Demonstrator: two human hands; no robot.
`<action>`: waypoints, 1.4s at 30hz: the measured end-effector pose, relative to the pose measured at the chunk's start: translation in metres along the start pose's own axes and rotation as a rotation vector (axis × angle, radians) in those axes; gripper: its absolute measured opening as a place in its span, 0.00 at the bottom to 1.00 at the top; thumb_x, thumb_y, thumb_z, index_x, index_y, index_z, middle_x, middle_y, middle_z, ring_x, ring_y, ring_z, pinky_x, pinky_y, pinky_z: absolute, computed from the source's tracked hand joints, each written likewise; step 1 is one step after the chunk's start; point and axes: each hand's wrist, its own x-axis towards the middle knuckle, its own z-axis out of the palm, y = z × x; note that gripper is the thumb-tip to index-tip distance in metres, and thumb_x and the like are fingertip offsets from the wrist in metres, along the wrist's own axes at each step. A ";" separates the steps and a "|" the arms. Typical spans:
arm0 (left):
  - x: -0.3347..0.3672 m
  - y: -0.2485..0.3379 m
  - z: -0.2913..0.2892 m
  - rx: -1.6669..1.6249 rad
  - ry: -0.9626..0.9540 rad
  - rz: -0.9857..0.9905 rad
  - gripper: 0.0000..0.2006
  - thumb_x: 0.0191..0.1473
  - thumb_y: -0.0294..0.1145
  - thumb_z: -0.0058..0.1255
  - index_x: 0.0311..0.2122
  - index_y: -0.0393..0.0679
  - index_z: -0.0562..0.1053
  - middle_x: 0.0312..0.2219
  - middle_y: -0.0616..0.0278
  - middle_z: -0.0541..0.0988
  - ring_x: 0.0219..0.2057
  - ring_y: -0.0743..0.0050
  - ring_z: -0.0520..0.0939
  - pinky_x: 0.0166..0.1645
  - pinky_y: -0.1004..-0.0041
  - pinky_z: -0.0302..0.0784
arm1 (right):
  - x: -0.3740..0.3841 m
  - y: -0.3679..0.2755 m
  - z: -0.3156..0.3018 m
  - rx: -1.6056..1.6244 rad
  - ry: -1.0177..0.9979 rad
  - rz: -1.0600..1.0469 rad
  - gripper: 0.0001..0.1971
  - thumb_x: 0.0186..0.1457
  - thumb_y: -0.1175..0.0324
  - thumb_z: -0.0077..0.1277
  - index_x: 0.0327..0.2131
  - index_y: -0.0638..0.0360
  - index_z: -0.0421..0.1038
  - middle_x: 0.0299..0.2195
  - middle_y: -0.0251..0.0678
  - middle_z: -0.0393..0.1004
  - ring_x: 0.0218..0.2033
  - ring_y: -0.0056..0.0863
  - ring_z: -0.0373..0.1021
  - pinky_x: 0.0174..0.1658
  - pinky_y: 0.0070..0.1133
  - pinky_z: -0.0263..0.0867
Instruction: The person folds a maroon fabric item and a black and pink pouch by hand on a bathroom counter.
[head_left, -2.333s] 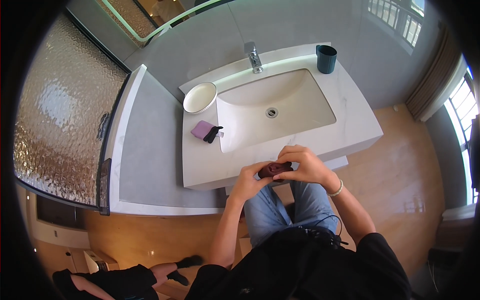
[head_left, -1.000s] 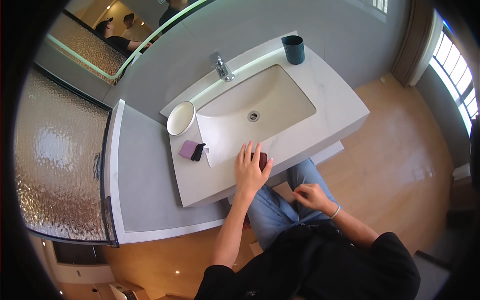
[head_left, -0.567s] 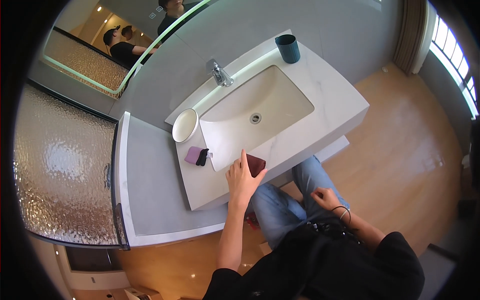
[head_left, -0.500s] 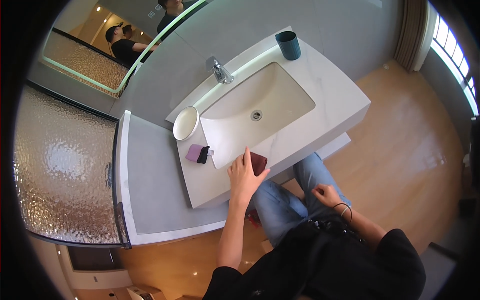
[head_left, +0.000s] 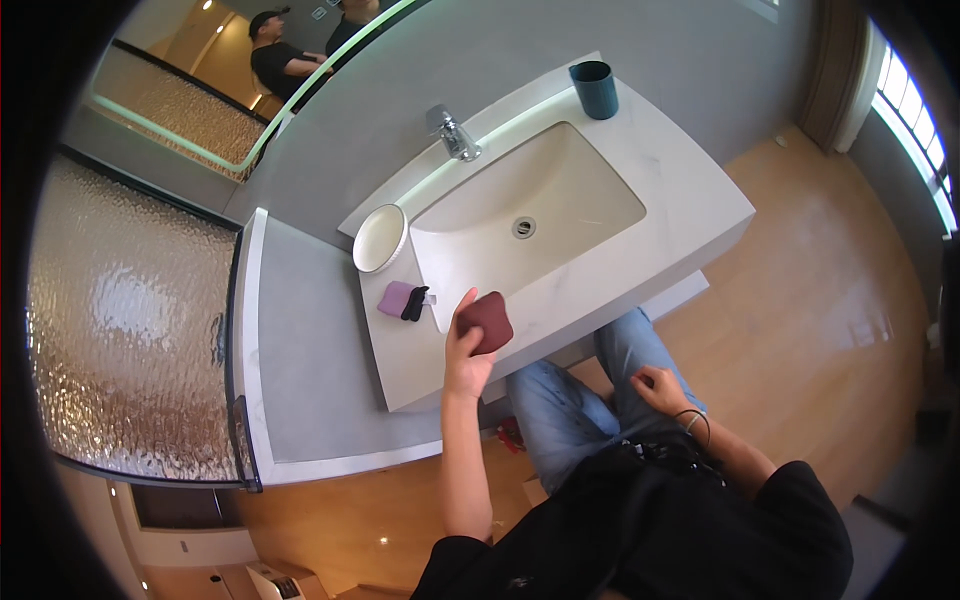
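My left hand (head_left: 464,366) is closed on a small flat maroon pouch (head_left: 490,318) with rounded corners, its thumb lying across the face. I cannot tell exactly what kind of pouch or wallet it is. It is held above the front edge of the white counter (head_left: 610,270), near the sink's front left corner. Left of it on the counter lies a small purple folded item (head_left: 397,298) with a black part and a pale tag. My right hand (head_left: 657,390) rests over my thigh, fingers curled, with nothing visible in it.
The rectangular sink (head_left: 560,180) has a chrome faucet (head_left: 455,138) behind it. A white oval dish (head_left: 381,240) stands at the counter's left, a dark teal cup (head_left: 597,92) at the back right corner. Textured glass (head_left: 130,320) rises on the left; a lit mirror (head_left: 190,150) reflects people.
My left hand has turned over and now shows the maroon pouch's broad face, slightly left of before. The whole view has shifted a little; my right hand stays over my thigh.
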 end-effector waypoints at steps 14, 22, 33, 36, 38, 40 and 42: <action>-0.059 -0.027 -0.004 -1.109 -0.355 0.290 0.44 0.50 0.66 0.56 0.66 0.53 0.58 0.59 0.56 0.66 0.51 0.64 0.71 0.53 0.60 0.66 | 0.006 -0.006 0.003 -0.158 -0.011 0.013 0.10 0.55 0.64 0.57 0.30 0.62 0.75 0.23 0.46 0.77 0.25 0.41 0.76 0.29 0.30 0.68; -0.120 -0.073 -0.035 -1.103 0.053 0.328 0.33 0.59 0.55 0.50 0.65 0.53 0.60 0.51 0.55 0.71 0.48 0.63 0.72 0.50 0.61 0.69 | 0.003 -0.002 0.012 -0.275 -0.034 -0.020 0.12 0.55 0.62 0.57 0.29 0.63 0.76 0.19 0.43 0.75 0.21 0.34 0.73 0.28 0.28 0.67; -0.186 0.042 -0.069 -0.144 0.796 0.519 0.31 0.61 0.40 0.54 0.64 0.43 0.57 0.51 0.53 0.71 0.48 0.60 0.75 0.49 0.63 0.74 | 0.014 -0.002 0.011 -0.320 -0.056 -0.033 0.12 0.56 0.61 0.56 0.31 0.61 0.77 0.23 0.44 0.77 0.26 0.40 0.76 0.31 0.30 0.69; -0.164 0.089 -0.062 0.309 0.841 0.846 0.41 0.55 0.49 0.59 0.65 0.40 0.53 0.53 0.44 0.69 0.50 0.53 0.75 0.49 0.60 0.77 | 0.016 0.003 0.008 -0.313 -0.042 0.014 0.12 0.56 0.60 0.56 0.31 0.61 0.76 0.23 0.44 0.77 0.25 0.40 0.75 0.30 0.30 0.69; -0.147 0.107 -0.066 0.458 0.834 1.053 0.44 0.53 0.51 0.60 0.66 0.41 0.50 0.56 0.43 0.66 0.51 0.52 0.74 0.51 0.60 0.77 | 0.014 -0.001 0.010 -0.303 -0.037 0.011 0.12 0.55 0.61 0.57 0.31 0.61 0.76 0.22 0.44 0.77 0.25 0.39 0.75 0.30 0.29 0.68; -0.122 0.114 -0.075 0.591 0.840 1.156 0.45 0.53 0.53 0.60 0.66 0.43 0.49 0.58 0.44 0.65 0.52 0.53 0.73 0.52 0.59 0.76 | 0.009 -0.004 0.010 -0.293 -0.033 0.006 0.12 0.55 0.61 0.57 0.31 0.62 0.76 0.22 0.44 0.77 0.24 0.39 0.75 0.30 0.29 0.68; -0.092 0.088 -0.089 0.445 0.798 1.016 0.48 0.50 0.40 0.66 0.67 0.43 0.46 0.59 0.48 0.62 0.54 0.59 0.71 0.55 0.64 0.74 | 0.012 0.000 0.009 -0.252 -0.013 -0.037 0.12 0.56 0.62 0.57 0.31 0.63 0.76 0.19 0.41 0.74 0.20 0.27 0.71 0.28 0.25 0.65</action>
